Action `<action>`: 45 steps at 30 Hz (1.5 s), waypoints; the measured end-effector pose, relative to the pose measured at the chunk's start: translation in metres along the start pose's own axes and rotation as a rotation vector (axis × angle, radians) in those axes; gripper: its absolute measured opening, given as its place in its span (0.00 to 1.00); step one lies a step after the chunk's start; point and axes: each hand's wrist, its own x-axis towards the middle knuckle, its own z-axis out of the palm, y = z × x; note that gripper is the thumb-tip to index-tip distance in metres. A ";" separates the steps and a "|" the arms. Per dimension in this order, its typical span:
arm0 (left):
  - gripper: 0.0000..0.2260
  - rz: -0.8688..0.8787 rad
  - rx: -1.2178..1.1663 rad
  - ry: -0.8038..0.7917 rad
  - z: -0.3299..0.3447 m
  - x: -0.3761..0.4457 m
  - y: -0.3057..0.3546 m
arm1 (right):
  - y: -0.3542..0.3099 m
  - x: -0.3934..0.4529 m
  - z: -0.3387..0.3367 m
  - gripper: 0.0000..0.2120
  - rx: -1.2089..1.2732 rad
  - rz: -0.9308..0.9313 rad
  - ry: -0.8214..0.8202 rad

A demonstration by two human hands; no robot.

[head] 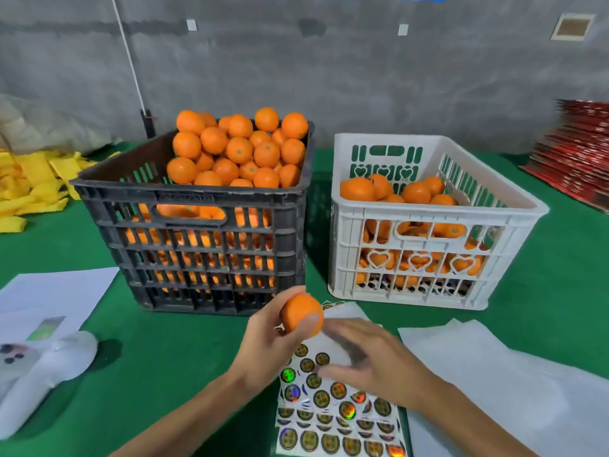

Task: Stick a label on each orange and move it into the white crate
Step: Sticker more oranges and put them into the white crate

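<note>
On green table [158, 367], head view: left hand [263, 341] pictured gripping one orange [302, 316] above sticker sheet [333, 413], just before black crate [197, 245] heaped with oranges. Right hand [369, 357] blurred over the sheet, fingers loosely bent, grip not discernible. White crate [428, 209] seen partly filled at right. White papers [501, 384] seen beside the sheet.

The black crate [197, 232], heaped above its rim, and the white crate [428, 225] stand toward the table's [158, 364] far edge, a narrow gap between them. The white crate's top is open. Near the front edge, a label sheet [333, 420] and white sheets [494, 374] lie flat.
</note>
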 end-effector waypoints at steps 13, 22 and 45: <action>0.23 -0.109 -0.065 0.053 0.008 -0.009 -0.023 | 0.014 0.003 0.020 0.17 -0.002 -0.031 0.064; 0.22 -0.116 -0.105 0.029 0.010 -0.010 -0.022 | 0.010 0.007 0.024 0.04 0.309 0.112 0.104; 0.25 0.006 -0.360 -0.066 0.025 0.057 0.129 | -0.059 0.035 -0.090 0.36 -0.320 -0.169 0.706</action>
